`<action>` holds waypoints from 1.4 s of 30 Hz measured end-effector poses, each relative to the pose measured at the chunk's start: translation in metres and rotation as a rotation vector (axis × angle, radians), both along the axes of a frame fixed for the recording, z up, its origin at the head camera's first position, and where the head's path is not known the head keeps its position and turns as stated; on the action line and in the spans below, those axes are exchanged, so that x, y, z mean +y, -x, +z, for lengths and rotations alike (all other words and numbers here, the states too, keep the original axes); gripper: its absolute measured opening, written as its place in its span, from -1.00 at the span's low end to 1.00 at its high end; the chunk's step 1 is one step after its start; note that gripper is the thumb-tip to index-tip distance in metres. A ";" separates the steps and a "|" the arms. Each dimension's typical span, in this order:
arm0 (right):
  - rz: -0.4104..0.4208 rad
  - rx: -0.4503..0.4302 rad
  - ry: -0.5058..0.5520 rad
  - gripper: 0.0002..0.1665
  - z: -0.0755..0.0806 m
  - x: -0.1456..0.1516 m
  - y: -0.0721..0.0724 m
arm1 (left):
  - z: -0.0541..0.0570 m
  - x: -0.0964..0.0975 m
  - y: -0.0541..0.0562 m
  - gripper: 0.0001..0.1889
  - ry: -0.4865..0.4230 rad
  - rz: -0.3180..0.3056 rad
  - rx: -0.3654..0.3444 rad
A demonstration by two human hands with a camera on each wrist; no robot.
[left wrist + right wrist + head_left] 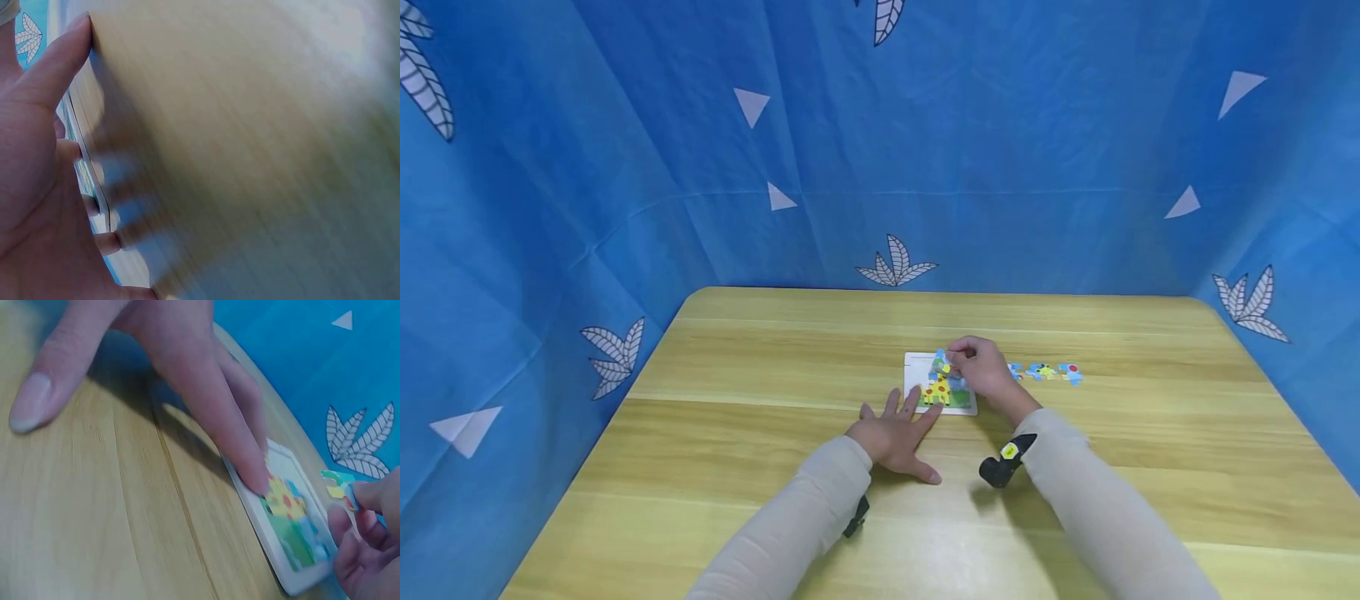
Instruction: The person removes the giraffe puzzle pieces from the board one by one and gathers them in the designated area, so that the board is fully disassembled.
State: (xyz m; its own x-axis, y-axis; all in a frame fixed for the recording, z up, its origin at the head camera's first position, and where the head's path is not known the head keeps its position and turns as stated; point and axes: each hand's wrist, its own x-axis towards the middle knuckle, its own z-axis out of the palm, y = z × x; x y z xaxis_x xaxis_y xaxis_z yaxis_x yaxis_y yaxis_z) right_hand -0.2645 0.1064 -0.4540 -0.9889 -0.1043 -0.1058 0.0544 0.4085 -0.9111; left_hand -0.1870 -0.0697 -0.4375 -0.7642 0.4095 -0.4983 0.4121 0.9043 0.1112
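A white puzzle tray [912, 364] lies on the table with several joined pieces in its near part, forming a yellow giraffe [937, 392] with red spots on green ground. My left hand [891, 439] is spread flat at the near left of the tray, its fingertips on the tray's near edge and thumb out on the table. Between thumb and fingers of my right hand [988, 372] is a puzzle piece [338, 487] in green, yellow and blue, held above the tray. In the left wrist view, the left fingers [106, 242] reach the tray's edge.
Loose puzzle pieces lie in a row right of the tray, among them a blue and yellow one [1042, 372] and one with a red spot [1072, 372]. The wooden table [760, 433] ends at a blue curtain [1000, 167] behind and at the sides.
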 end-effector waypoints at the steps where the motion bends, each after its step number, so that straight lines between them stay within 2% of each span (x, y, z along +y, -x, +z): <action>1: -0.001 0.000 0.014 -0.76 0.000 0.002 0.000 | 0.000 0.000 0.000 0.08 -0.002 0.003 -0.001; 10: -0.052 -0.014 0.041 -0.74 -0.001 0.031 0.000 | 0.000 -0.001 0.000 0.09 -0.018 -0.001 0.002; 24: -0.023 0.052 -0.052 -0.72 0.000 0.076 -0.014 | 0.001 -0.001 -0.001 0.09 -0.016 0.000 0.001; 34: -0.025 0.010 -0.089 -0.66 -0.003 0.097 -0.022 | 0.001 -0.002 -0.001 0.09 -0.034 -0.002 -0.001; 39: 0.032 -0.022 -0.158 -0.70 -0.009 0.103 -0.024 | 0.000 -0.002 0.000 0.09 -0.038 0.001 0.000; 42: 0.076 0.005 -0.204 -0.73 -0.011 0.105 -0.025 | -0.001 -0.002 0.000 0.09 -0.035 0.000 0.003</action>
State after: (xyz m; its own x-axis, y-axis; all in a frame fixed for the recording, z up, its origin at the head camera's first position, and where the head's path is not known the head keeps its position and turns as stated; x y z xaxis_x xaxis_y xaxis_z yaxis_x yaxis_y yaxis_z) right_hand -0.2398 0.2116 -0.4652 -0.9796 -0.1552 -0.1277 0.0124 0.5874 -0.8092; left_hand -0.1869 -0.0716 -0.4382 -0.7657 0.4269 -0.4811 0.4127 0.8998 0.1415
